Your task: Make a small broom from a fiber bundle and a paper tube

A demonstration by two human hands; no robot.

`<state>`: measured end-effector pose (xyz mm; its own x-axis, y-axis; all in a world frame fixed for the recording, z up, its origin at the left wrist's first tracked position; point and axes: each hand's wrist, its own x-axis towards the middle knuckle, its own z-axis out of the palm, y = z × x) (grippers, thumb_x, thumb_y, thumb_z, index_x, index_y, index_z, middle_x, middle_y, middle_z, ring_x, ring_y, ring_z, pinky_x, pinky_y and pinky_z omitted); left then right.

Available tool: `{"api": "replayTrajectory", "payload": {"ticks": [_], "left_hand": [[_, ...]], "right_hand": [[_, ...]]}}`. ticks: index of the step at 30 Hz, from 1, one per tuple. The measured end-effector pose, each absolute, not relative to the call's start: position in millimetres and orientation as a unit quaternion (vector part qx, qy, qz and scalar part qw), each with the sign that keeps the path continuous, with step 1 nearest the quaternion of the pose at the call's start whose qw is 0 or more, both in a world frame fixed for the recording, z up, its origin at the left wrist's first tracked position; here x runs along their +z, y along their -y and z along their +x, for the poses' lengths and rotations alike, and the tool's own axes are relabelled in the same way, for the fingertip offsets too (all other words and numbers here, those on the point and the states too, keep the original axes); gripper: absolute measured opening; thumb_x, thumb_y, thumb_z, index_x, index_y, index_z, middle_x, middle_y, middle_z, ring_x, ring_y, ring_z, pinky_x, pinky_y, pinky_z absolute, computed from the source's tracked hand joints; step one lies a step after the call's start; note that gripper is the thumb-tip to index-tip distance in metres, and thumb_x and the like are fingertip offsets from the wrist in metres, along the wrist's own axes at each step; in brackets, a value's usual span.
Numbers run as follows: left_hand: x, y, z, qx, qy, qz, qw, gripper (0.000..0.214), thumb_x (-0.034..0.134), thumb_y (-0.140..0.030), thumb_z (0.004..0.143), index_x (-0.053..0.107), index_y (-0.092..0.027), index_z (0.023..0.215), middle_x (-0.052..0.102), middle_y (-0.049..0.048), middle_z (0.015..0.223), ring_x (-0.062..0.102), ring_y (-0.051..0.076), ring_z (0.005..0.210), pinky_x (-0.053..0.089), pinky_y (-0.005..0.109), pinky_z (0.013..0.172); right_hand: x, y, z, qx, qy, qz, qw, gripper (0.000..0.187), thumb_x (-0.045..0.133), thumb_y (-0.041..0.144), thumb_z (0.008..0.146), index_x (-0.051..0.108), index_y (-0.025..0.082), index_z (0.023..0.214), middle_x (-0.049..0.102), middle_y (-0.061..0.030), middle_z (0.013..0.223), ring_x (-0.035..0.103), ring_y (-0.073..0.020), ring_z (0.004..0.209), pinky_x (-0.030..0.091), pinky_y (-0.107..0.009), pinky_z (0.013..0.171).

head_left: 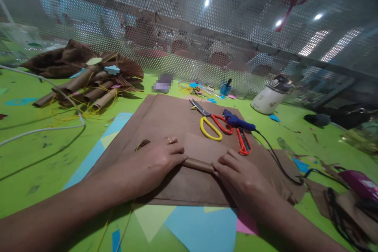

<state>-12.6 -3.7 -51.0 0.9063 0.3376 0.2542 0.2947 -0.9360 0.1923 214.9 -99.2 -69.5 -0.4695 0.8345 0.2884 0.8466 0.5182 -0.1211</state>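
Observation:
A narrow roll of brown paper lies across a stack of large brown sheets. My left hand has its fingers closed on the roll's left end, and my right hand grips the right end. Beyond the roll, a flat piece of the lighter brown paper extends away from me. Scissors with one yellow and one red handle rest on the sheets past my hands. Beside them are a blue glue gun with a black cord and a red-orange utility knife. A pleated brown piece shows behind my left hand.
Brown paper tubes and yellow string lie at the back left, near a white cable. A white kettle-like jug and a small blue bottle stand at the back. Coloured paper sticks out in front.

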Motion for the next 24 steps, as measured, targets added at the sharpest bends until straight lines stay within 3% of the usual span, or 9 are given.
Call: {"api": "replayTrajectory", "payload": {"ticks": [2,5,17,24], "left_hand": [[-53.9,1.4,-14.8,0.123,-0.184,0.971,0.091,0.025,0.042,-0.009,0.091,0.062,-0.02,0.099,0.059,0.0034,0.094,0.05,0.018,0.092,0.04,0.029,0.079],[-60.5,-2.5,-17.5,0.127,-0.205,0.966,0.089,0.023,0.042,-0.014,0.092,0.063,-0.022,0.098,0.057,0.0039,0.094,0.049,0.019,0.088,0.039,0.031,0.076],[-55.1,-4.0,-12.5,0.143,-0.238,0.96,0.048,0.023,0.039,-0.018,0.091,0.06,-0.017,0.1,0.055,0.0073,0.094,0.048,0.02,0.086,0.04,0.034,0.076],[-57.2,-3.9,-6.7,0.148,-0.164,0.975,0.038,0.022,0.041,-0.017,0.092,0.063,-0.016,0.09,0.059,0.0063,0.086,0.047,0.019,0.081,0.039,0.034,0.075]], "right_hand": [[-72.4,99.1,216.0,-0.032,0.861,-0.486,0.148,0.024,0.037,0.011,0.093,0.061,0.011,0.099,0.057,-0.0119,0.082,0.046,-0.0213,0.077,0.041,-0.036,0.068],[-74.1,97.1,218.3,-0.043,0.854,-0.499,0.145,0.023,0.039,0.011,0.093,0.06,0.012,0.103,0.057,-0.0121,0.083,0.046,-0.0217,0.078,0.041,-0.034,0.066],[-67.7,88.3,221.0,0.028,0.812,-0.556,0.174,0.024,0.042,0.016,0.094,0.059,0.016,0.077,0.05,-0.0053,0.079,0.045,-0.0152,0.071,0.035,-0.026,0.06],[-68.4,88.6,217.2,0.016,0.802,-0.577,0.156,0.022,0.041,0.014,0.093,0.059,0.017,0.081,0.051,-0.0059,0.079,0.045,-0.0175,0.073,0.038,-0.029,0.062]]}}
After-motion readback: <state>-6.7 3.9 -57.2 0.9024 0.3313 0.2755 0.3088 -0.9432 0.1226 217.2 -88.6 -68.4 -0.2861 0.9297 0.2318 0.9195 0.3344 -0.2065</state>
